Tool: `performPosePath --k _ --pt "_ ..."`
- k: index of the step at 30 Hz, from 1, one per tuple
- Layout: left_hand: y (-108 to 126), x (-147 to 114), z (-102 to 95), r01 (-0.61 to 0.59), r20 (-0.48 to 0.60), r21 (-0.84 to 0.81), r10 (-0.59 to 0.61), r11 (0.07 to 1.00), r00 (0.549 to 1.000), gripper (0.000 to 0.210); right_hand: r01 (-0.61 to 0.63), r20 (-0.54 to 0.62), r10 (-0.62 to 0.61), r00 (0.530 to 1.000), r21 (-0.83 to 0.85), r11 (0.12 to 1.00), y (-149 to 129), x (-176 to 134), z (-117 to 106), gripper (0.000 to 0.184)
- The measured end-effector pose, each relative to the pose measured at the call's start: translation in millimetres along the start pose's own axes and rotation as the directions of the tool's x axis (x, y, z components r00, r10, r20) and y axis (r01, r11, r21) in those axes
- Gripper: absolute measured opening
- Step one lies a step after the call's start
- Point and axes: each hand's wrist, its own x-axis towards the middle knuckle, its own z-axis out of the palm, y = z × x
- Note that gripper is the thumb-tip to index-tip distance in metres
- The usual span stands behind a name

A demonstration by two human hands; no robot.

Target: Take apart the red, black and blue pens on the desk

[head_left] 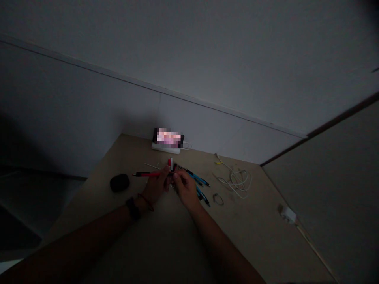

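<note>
Although the room is pretty dim on my head feed, I can make out both hands close together over a light-coloured tabletop (237, 228). With the left hand (156, 186) I've got a red and black pen (151, 174), fingers wrapped around it, one end poking out to the left and the whole thing roughly level across my view. The right hand (185, 187) is just beside it, fingers bunched up at the pen's other end. Whether they're actually gripping it or only touching it, I can't tell, it's too small and dark. So the pen is up in front of the hands, around the middle of the table's clutter.

Right by the right hand I see a bunch of blue and black pens (194, 176), some partly hidden by it. Just past the fingers is a small red and white thing (170, 163), no clue what exactly. A rounded black case (119, 182) sits left, near the pen's tip. Farther back by the wall (207, 122), a phone (168, 138) with a lit, pixelated screen is propped at a white block (166, 149). Over on the right: a loosely coiled white cable (233, 181) and a little loop (218, 199).
</note>
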Motion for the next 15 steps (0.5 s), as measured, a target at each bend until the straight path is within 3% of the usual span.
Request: performPosePath --k 10,15 --pt "-11 4 -1.1 -0.019 0.01 0.027 0.019 0.999 1.0 0.07 -0.057 0.002 0.057 0.998 0.014 0.998 0 -1 0 0.038" --pt "-5 1 -1.7 -0.043 0.004 0.058 0.043 0.997 0.999 0.069 -0.112 0.004 0.112 0.994 0.03 0.993 2 -2 0 0.039"
